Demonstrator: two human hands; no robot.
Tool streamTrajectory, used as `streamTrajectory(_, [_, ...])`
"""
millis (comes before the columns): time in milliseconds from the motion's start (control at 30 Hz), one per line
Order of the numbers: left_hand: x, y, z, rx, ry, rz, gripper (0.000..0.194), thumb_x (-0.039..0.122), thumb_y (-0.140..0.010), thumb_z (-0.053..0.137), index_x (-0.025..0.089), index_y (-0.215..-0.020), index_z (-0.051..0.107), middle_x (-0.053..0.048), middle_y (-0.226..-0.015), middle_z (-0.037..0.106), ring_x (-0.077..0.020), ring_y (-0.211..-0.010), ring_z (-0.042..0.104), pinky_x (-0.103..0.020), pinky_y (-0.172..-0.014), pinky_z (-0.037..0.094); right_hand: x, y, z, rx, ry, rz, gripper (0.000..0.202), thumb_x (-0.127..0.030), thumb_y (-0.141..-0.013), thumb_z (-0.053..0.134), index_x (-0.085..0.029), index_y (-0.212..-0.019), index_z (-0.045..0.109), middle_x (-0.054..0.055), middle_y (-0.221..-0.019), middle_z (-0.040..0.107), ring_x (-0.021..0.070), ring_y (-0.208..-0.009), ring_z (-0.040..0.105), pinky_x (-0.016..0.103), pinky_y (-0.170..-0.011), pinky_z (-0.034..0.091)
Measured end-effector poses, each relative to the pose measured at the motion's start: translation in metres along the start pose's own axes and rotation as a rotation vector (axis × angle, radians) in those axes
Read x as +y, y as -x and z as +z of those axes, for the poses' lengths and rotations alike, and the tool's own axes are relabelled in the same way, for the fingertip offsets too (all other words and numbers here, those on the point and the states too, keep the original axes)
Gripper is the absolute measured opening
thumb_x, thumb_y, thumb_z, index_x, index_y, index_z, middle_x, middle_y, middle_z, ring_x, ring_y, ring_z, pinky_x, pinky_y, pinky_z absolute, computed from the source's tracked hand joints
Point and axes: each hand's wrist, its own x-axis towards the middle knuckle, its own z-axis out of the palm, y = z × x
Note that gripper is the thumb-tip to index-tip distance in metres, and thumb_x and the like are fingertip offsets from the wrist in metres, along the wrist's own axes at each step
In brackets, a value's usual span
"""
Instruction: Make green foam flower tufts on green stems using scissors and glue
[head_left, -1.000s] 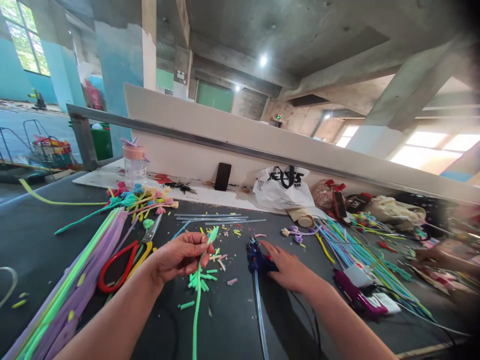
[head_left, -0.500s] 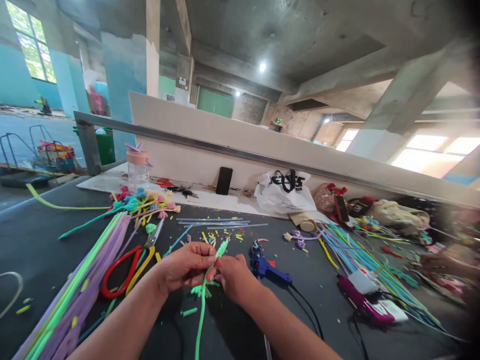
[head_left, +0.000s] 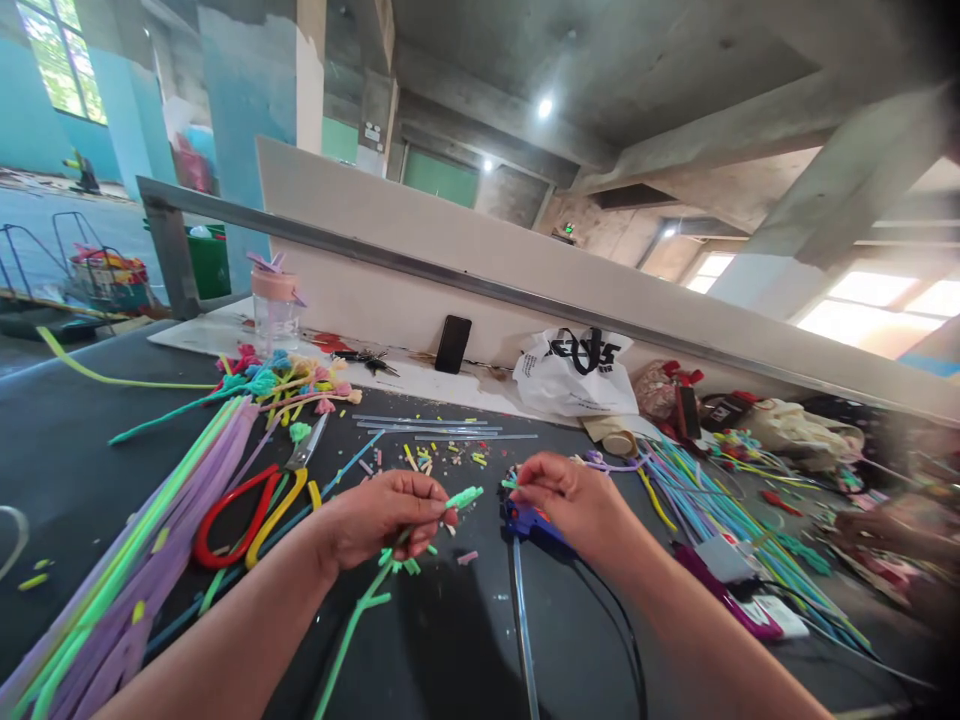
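Handwork is happening over a flat black tabletop (head_left: pixel 450 640).
Left hand (head_left: pixel 401 510) is pinching a long fuzzy green stem (head_left: pixel 464 498); by a blue plastic glue gun (head_left: pixel 535 525), right hand (head_left: pixel 574 500) is pinching a short fuzzy green piece (head_left: pixel 509 484) — dabbing lightly seems best.

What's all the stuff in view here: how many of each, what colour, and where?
table: one, black, foreground
green stem: one, green, centre
green offcuts: several, green, centre
glue gun: one, blue, right of centre
clear sticks: several, transparent, centre
scissors: one, red and yellow handles, left
fuzzy strips: many, mixed colours, left and right
bottle: one, clear with pink top, back left
phone: one, black, back centre
bag: one, white, back
bin: one, green, background left
co-worker's hand: one, blurred, far right
left hand: one, centre, pinching the green stem
right hand: one, by the glue gun
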Motion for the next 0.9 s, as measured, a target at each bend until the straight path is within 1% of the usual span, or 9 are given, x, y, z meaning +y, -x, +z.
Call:
streamTrajectory(67, [0.0,0.0,0.001,0.0,0.007,-0.026,0.015,0.027,-0.074,0.063,0.013,-0.074,0.059,0.002,-0.058,0.05,-0.004,-0.043,0.033,-0.019,-0.039,0.017,-0.013,0.002,-0.008,0.013,0.117,-0.042,0.01,-0.018,-0.078,0.05,-0.022,-0.073,0.057,-0.004,-0.062,0.066,0.0145,-0.064,0.062,0.025,-0.061,0.042])
streamTrajectory(167, [0.002,0.001,0.003,-0.009,0.0,-0.054,0.014,0.026,-0.075,0.062,0.012,-0.074,0.059,0.006,-0.052,0.041,-0.0031,-0.042,0.026,-0.018,-0.039,0.013,-0.032,0.004,-0.011,0.024,0.384,-0.203,0.012,-0.021,-0.08,0.053,-0.022,-0.071,0.059,-0.004,-0.06,0.064,0.0147,-0.065,0.058,0.03,-0.074,0.038])
streamTrajectory(267, [0.004,0.001,0.005,0.001,-0.05,-0.085,0.017,0.029,-0.075,0.06,0.012,-0.073,0.059,0.008,-0.048,0.035,-0.003,-0.04,0.025,-0.018,-0.039,0.013,-0.042,0.007,-0.006,-0.007,0.535,-0.346,0.014,-0.019,-0.084,0.05,-0.021,-0.072,0.058,-0.006,-0.061,0.062,0.0114,-0.059,0.054,0.037,-0.089,0.027])
streamTrajectory(333, [0.005,0.002,0.005,0.011,-0.088,-0.099,0.019,0.031,-0.076,0.059,0.012,-0.072,0.059,0.008,-0.047,0.036,-0.0031,-0.039,0.026,-0.019,-0.038,0.011,-0.046,0.008,-0.003,-0.009,0.59,-0.391,0.013,-0.016,-0.084,0.05,-0.02,-0.074,0.057,-0.005,-0.064,0.062,0.0116,-0.061,0.054,0.039,-0.093,0.02])
streamTrajectory(433, [0.005,0.003,0.006,0.011,-0.106,-0.108,0.021,0.032,-0.077,0.057,0.012,-0.072,0.059,0.008,-0.047,0.036,-0.0033,-0.039,0.028,-0.019,-0.038,0.012,-0.05,0.009,0.0,-0.014,0.64,-0.429,0.012,-0.013,-0.082,0.05,-0.02,-0.076,0.058,-0.002,-0.07,0.062,0.014,-0.069,0.055,0.039,-0.094,0.017])
streamTrajectory(567, [0.007,0.003,0.008,0.012,-0.11,-0.119,0.021,0.032,-0.077,0.056,0.012,-0.071,0.059,0.008,-0.046,0.034,-0.003,-0.038,0.026,-0.019,-0.038,0.011,-0.055,0.008,0.004,-0.032,0.675,-0.43,0.011,-0.012,-0.081,0.051,-0.019,-0.077,0.059,0.001,-0.08,0.061,0.0157,-0.075,0.055,0.04,-0.094,0.017])
streamTrajectory(900, [0.008,0.003,0.009,0.019,-0.108,-0.134,0.021,0.032,-0.074,0.06,0.012,-0.068,0.058,0.008,-0.044,0.034,-0.0026,-0.037,0.023,-0.02,-0.038,0.008,-0.057,0.005,0.008,-0.064,0.681,-0.414,0.012,-0.012,-0.081,0.05,-0.018,-0.076,0.06,0.002,-0.079,0.062,0.0164,-0.075,0.056,0.041,-0.094,0.017])
